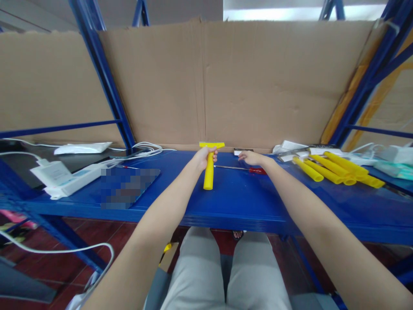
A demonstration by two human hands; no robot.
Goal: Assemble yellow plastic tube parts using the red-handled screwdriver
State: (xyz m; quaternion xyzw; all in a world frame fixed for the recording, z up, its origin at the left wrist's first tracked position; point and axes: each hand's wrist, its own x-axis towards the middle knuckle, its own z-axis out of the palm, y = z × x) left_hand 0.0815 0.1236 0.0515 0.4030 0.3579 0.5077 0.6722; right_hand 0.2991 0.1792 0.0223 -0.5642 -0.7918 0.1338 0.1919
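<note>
My left hand is closed round the neck of a yellow T-shaped scraper, just under its wide flat head. The thick round handle points down toward me, over the blue shelf top. My right hand is held low over the shelf, its fingers bent together just in front of a small black-and-white box. Whatever those fingertips pinch is too small to make out. Between the hands lies a screwdriver, its red handle below my right hand and its thin shaft reaching left toward the scraper.
Several yellow tubes are piled at the right, in front of white packets. At the left are a dark flat tablet-like device and a white power strip with cables. A cardboard sheet stands behind the blue shelf.
</note>
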